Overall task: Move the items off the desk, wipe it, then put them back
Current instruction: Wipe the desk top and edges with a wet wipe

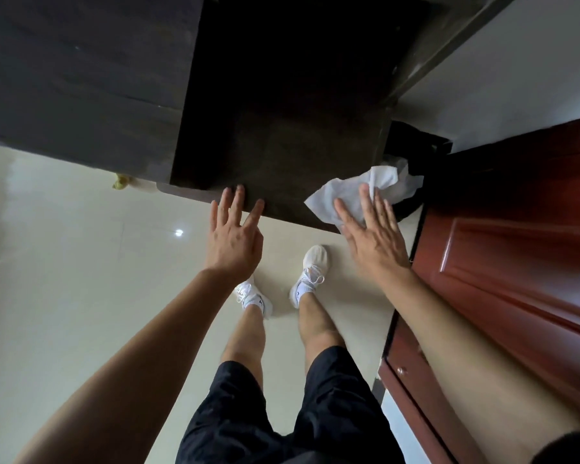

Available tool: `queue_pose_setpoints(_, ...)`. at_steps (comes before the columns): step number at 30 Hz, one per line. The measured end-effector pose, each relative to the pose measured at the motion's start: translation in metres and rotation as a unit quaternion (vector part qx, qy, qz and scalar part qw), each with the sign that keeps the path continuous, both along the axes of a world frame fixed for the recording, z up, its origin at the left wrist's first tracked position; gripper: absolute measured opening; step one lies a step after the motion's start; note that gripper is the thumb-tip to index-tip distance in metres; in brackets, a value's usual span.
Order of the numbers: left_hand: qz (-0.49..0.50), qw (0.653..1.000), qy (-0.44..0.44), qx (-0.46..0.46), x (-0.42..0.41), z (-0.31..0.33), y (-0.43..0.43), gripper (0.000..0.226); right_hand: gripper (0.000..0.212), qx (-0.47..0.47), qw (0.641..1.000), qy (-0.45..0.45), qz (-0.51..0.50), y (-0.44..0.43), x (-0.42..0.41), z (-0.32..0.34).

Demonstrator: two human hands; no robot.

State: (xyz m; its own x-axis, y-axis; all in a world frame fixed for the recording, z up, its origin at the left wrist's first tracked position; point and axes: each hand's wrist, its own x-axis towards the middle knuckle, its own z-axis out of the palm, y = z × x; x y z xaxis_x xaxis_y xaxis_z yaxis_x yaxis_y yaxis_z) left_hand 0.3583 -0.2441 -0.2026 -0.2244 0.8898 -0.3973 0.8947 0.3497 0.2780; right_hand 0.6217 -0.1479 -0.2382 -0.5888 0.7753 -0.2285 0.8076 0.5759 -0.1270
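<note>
The dark brown desk [282,105] fills the upper middle of the head view, its top bare. A crumpled white wipe [349,192] lies at the desk's near right corner. My right hand [372,236] presses flat on the wipe with straight fingers. My left hand [236,236] rests its straight fingertips on the desk's near edge, holding nothing.
A reddish-brown door [516,249] stands close on the right. A black bin [416,162] sits between desk and door. A dark cabinet [81,78] is at upper left. My legs and white shoes [312,269] stand on the pale tiled floor [81,279].
</note>
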Motion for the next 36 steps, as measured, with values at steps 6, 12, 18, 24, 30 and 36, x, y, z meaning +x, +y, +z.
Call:
queue_pose_setpoints(6, -0.016, 0.999, -0.032, 0.009, -0.004, -0.003, -0.005, 0.058, 0.056, -0.051, 0.998, 0.003, 0.043, 0.015, -0.079, -0.005)
queue_pose_setpoints(12, -0.033, 0.999, -0.024, -0.01, -0.008, -0.004, -0.008, 0.06, 0.069, -0.07, 0.996, -0.051, 0.005, 0.097, -0.138, -0.005)
queue_pose_setpoints(18, -0.035, 0.999, -0.027, -0.026, -0.008, -0.008, -0.008, 0.065, 0.069, -0.064, 0.993, -0.042, -0.091, 0.04, -0.063, 0.004)
queue_pose_setpoints(24, -0.048, 0.998, -0.004, -0.03, -0.009, -0.011, -0.009, 0.061, 0.068, -0.09, 0.994, -0.034, -0.052, 0.004, -0.077, 0.003)
queue_pose_setpoints(30, -0.046, 0.998, 0.032, -0.015, -0.011, -0.015, 0.003, 0.053, 0.072, -0.055, 0.998, -0.036, -0.017, 0.1, -0.133, -0.008)
queue_pose_setpoints(36, -0.019, 0.999, 0.039, -0.01, -0.006, -0.022, 0.016, 0.056, 0.072, -0.038, 0.998, -0.012, -0.054, 0.072, -0.109, -0.005)
